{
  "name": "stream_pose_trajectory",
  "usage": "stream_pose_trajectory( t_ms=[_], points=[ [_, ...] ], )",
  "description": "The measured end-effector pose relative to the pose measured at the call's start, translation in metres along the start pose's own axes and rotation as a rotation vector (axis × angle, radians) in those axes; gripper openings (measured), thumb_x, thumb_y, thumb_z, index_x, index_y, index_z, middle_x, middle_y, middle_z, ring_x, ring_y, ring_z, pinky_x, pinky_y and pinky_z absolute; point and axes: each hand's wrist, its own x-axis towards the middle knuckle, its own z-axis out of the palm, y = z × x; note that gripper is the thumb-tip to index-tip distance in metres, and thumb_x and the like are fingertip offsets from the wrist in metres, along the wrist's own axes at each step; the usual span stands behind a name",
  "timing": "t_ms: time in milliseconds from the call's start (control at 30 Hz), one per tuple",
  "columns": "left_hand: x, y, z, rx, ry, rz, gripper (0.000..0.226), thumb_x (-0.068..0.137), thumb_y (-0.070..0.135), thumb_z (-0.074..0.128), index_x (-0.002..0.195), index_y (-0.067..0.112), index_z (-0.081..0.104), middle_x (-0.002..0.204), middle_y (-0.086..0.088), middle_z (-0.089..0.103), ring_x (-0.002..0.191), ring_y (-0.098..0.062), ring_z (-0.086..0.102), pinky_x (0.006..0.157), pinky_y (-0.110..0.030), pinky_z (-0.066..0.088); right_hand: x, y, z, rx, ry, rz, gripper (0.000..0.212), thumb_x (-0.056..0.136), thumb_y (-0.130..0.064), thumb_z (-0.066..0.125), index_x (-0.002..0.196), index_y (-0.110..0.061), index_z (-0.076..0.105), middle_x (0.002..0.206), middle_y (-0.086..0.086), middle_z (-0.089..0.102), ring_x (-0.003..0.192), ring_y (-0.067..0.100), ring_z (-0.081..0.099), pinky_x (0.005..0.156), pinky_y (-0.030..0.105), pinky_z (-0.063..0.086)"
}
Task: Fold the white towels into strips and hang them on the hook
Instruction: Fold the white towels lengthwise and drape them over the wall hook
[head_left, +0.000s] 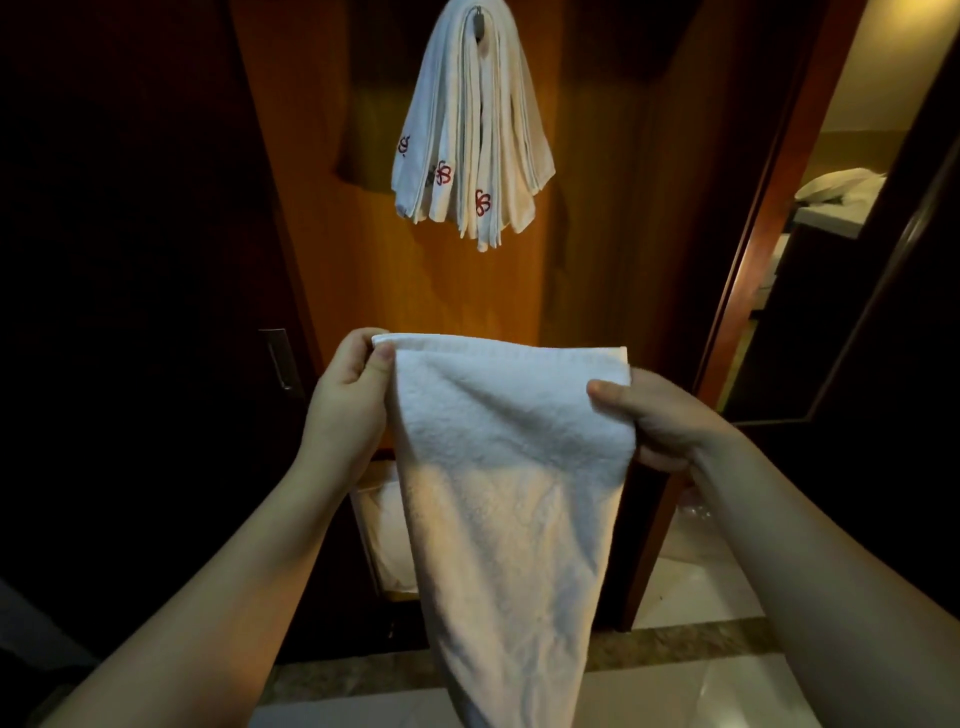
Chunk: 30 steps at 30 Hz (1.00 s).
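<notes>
- Dim warm light falls on a wooden door (363, 249) straight ahead of us, with a pale tiled floor (701, 587) below and a lit bedroom showing through the doorway at the right
- Our left hand (345, 395) pinches the upper left corner of a white towel (511, 467) between thumb and curled fingers, right at the hem
- Our right hand (660, 415) grips the towel's right edge a little below its top corner, thumb laid across the front of the cloth, fingers hidden behind it
- Holding it by both sides keeps the top edge stretched level while the rest hangs free and narrows toward the floor; we judge this is to line the cloth up for a lengthwise fold into a strip
- We would say the fold is not yet made, since the held width is much greater than that of the strips above
- Behind the hanging cloth, low against the door, sits a pale basket (382, 535) that seems to hold more white fabric; we cannot make out its contents for sure
- Higher up, a bunch of folded white towels (467, 135) already drapes over the hook (479, 21) on the door, fanning out downward
- Several carry a small red flower-like emblem near their lower ends; we can read no lettering or brand anywhere
</notes>
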Motion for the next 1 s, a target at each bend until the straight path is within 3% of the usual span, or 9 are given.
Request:
stream_pose_trajectory(
  t_ms=[100, 400, 467, 533, 633, 667, 800, 933, 1000],
  points=[
    [-0.008, -0.002, -0.002, 0.01, -0.038, -0.013, 0.016, 0.096, 0.045, 0.048, 0.09, 0.042, 0.063, 0.082, 0.019, 0.064, 0.076, 0.0, 0.059, 0.07, -0.03, 0.047, -0.005, 0.009, -0.004, 0.095, -0.072, 0.091, 0.065, 0.056, -0.04, 0.097, 0.111, -0.013, 0.076, 0.126, 0.018, 0.068, 0.117, 0.03, 0.066, 0.088, 0.035, 0.057],
    [-0.034, -0.003, -0.019, -0.018, -0.002, -0.012, 0.018, 0.096, 0.042, 0.048, 0.088, 0.045, 0.064, 0.084, 0.018, 0.067, 0.077, 0.003, 0.062, 0.063, -0.017, 0.05, -0.01, 0.018, 0.017, 0.19, -0.011, -0.047, 0.047, 0.069, -0.044, 0.087, 0.106, -0.016, 0.079, 0.114, 0.013, 0.073, 0.11, 0.03, 0.069, 0.085, 0.036, 0.057],
    [-0.037, -0.003, -0.022, -0.073, 0.021, -0.03, 0.016, 0.094, 0.043, 0.05, 0.088, 0.043, 0.065, 0.085, 0.015, 0.067, 0.079, -0.006, 0.063, 0.064, -0.023, 0.052, -0.009, 0.016, 0.024, 0.21, 0.022, -0.058, 0.04, 0.072, -0.042, 0.081, 0.103, -0.016, 0.079, 0.112, 0.014, 0.074, 0.109, 0.031, 0.069, 0.083, 0.037, 0.058],
    [-0.041, -0.005, -0.025, -0.273, -0.031, -0.128, 0.013, 0.089, 0.045, 0.061, 0.097, 0.036, 0.067, 0.094, 0.001, 0.068, 0.084, -0.024, 0.063, 0.069, -0.036, 0.052, -0.007, 0.014, 0.03, 0.258, 0.017, -0.061, 0.04, 0.075, -0.038, 0.077, 0.105, -0.013, 0.078, 0.115, 0.019, 0.072, 0.109, 0.034, 0.069, 0.085, 0.041, 0.058],
    [-0.053, -0.015, -0.025, -0.497, -0.296, -0.411, 0.077, 0.058, 0.05, 0.09, 0.121, 0.014, 0.064, 0.116, -0.013, 0.072, 0.1, -0.031, 0.07, 0.083, -0.041, 0.06, -0.004, 0.014, 0.038, 0.278, -0.011, -0.051, 0.037, 0.078, -0.035, 0.076, 0.106, -0.01, 0.078, 0.114, 0.022, 0.071, 0.108, 0.034, 0.069, 0.085, 0.041, 0.058],
    [-0.058, -0.019, -0.025, -0.482, -0.339, -0.47, 0.084, 0.053, 0.049, 0.094, 0.12, 0.009, 0.065, 0.117, -0.015, 0.072, 0.102, -0.029, 0.072, 0.082, -0.036, 0.061, -0.004, 0.015, 0.039, 0.263, -0.022, -0.036, 0.036, 0.078, -0.035, 0.076, 0.104, -0.01, 0.078, 0.113, 0.021, 0.072, 0.107, 0.033, 0.07, 0.085, 0.04, 0.058],
    [-0.064, -0.033, -0.025, -0.449, -0.284, -0.505, 0.041, 0.091, 0.034, 0.063, 0.116, 0.003, 0.07, 0.117, -0.02, 0.071, 0.105, -0.031, 0.071, 0.08, -0.033, 0.06, -0.002, 0.028, 0.035, 0.241, -0.017, 0.028, 0.036, 0.078, -0.035, 0.077, 0.104, -0.01, 0.078, 0.115, 0.02, 0.071, 0.109, 0.032, 0.069, 0.089, 0.04, 0.057],
    [-0.064, -0.038, -0.021, -0.442, -0.182, -0.511, 0.031, 0.087, 0.036, 0.064, 0.102, 0.012, 0.077, 0.109, -0.014, 0.075, 0.098, -0.027, 0.073, 0.075, -0.032, 0.06, 0.0, 0.04, 0.034, 0.182, 0.052, 0.089, 0.034, 0.077, -0.038, 0.076, 0.099, -0.013, 0.079, 0.114, 0.018, 0.072, 0.108, 0.03, 0.07, 0.083, 0.036, 0.059],
    [-0.069, -0.04, -0.014, -0.419, -0.119, -0.533, 0.031, 0.09, 0.035, 0.064, 0.108, 0.012, 0.075, 0.109, -0.011, 0.075, 0.099, -0.026, 0.073, 0.078, -0.034, 0.058, -0.002, 0.046, 0.037, 0.087, 0.115, 0.103, 0.03, 0.083, -0.041, 0.072, 0.097, -0.015, 0.079, 0.111, 0.015, 0.074, 0.104, 0.029, 0.072, 0.081, 0.036, 0.059]
  ],
)
